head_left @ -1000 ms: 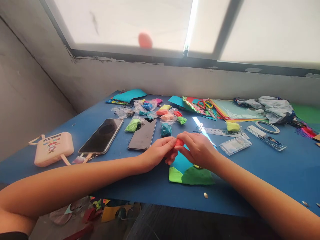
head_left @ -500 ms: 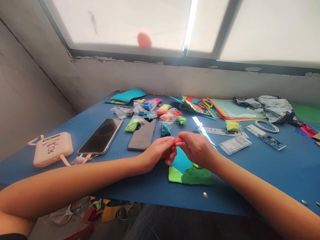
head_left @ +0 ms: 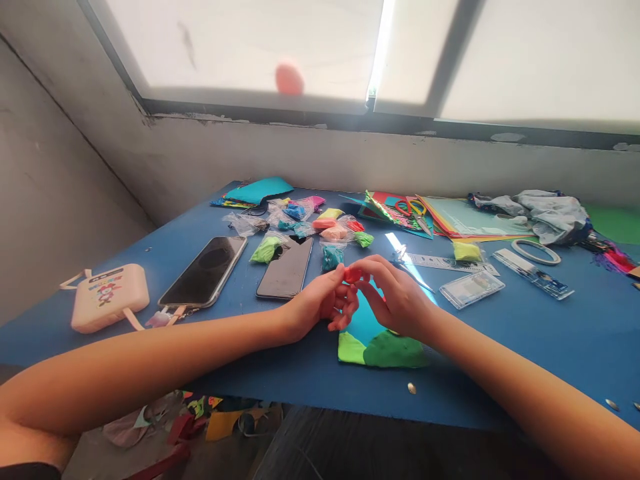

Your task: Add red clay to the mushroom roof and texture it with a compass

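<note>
Between my two hands is a small lump of red modelling clay. My left hand pinches it from the left, its other fingers curled below. From the right, the fingertips of my right hand press on the same lump, with a gap between thumb and forefinger lower down. Under my hands lies a blue card whose lower part carries light green clay and dark green clay. My right hand and wrist cover part of the card.
Bagged clay such as a teal packet lies beyond my hands. Two phones and a cream power bank are left. Scissors, a ruler, a tape ring and clear plastic cases are right.
My right hand's fingers have lifted and arched over the red clay, and its thumb has dropped away from it. My left hand stays almost in place. The items on the table have not moved.
</note>
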`<action>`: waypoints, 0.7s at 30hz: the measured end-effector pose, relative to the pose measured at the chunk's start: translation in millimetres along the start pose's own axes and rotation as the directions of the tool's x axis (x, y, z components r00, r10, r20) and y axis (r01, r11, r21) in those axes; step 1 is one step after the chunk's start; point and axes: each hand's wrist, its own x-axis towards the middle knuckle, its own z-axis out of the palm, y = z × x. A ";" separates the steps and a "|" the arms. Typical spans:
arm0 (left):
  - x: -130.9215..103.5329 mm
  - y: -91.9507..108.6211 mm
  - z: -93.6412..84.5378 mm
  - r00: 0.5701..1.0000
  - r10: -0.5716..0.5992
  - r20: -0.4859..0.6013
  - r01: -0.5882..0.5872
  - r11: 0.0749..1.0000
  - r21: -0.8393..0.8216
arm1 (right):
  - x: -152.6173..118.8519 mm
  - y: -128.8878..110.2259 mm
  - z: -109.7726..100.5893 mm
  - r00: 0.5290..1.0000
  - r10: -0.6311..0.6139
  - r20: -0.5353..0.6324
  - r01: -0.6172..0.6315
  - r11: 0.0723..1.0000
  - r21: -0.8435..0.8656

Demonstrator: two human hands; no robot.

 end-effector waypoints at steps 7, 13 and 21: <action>-2.3 -1.7 0.2 0.994 0.075 -0.082 -0.069 0.995 0.068 | 0.9 2.7 0.4 0.999 -0.022 0.038 0.028 0.990 -0.141; -2.5 -0.7 3.3 0.993 0.072 -0.091 -0.065 0.995 0.075 | 2.2 3.9 -4.0 0.996 -0.092 0.012 0.089 0.911 -0.402; -1.8 -0.2 1.4 0.993 0.061 -0.098 -0.060 0.998 0.016 | 0.1 6.4 -2.5 0.996 -0.051 0.068 0.069 0.952 -0.300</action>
